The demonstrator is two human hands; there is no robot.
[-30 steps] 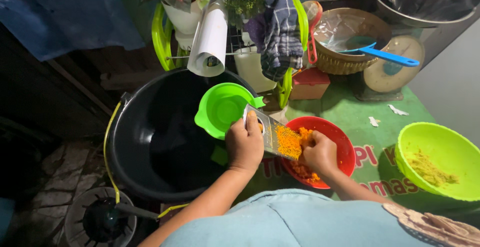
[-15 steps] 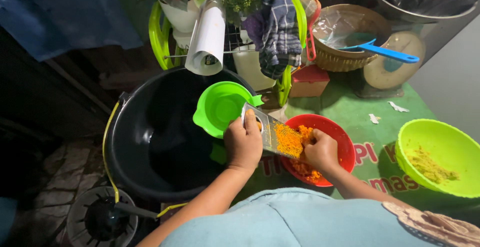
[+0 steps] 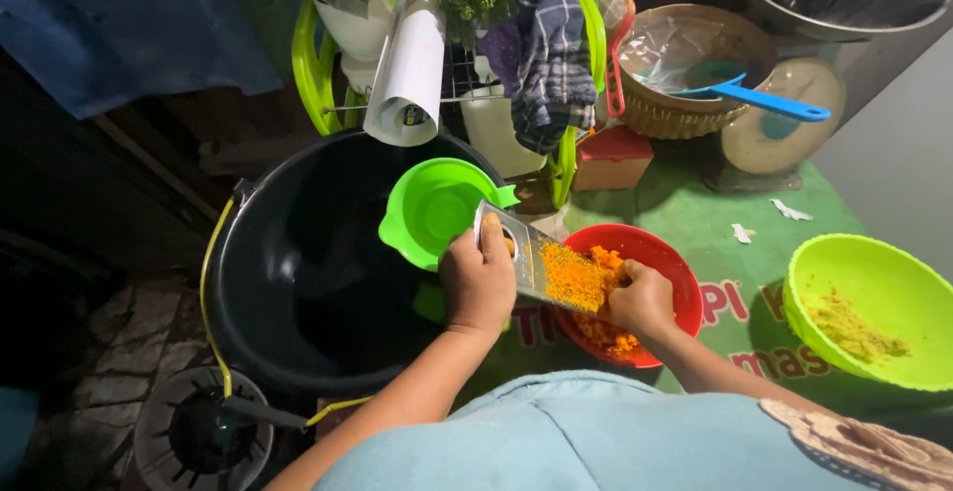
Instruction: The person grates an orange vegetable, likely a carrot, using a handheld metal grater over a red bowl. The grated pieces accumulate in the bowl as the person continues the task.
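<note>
Two hands work over a red bowl (image 3: pixel 667 263) near the table's left edge. The left hand (image 3: pixel 478 278) is clenched around the upper end of a flat metal grater (image 3: pixel 541 268), tilted down over the bowl and caked with orange shreds. The right hand (image 3: pixel 643 297) presses something against the grater's lower end; its fingers curl over it and hide what it is. Left of the table sits a big black tub (image 3: pixel 298 273) with a green scoop (image 3: pixel 434 208) on its rim. At the right edge a lime bowl (image 3: pixel 874 302) is partly cut off. Farther back, a woven basket (image 3: pixel 685 74) holds a blue ladle (image 3: pixel 764 102).
</note>
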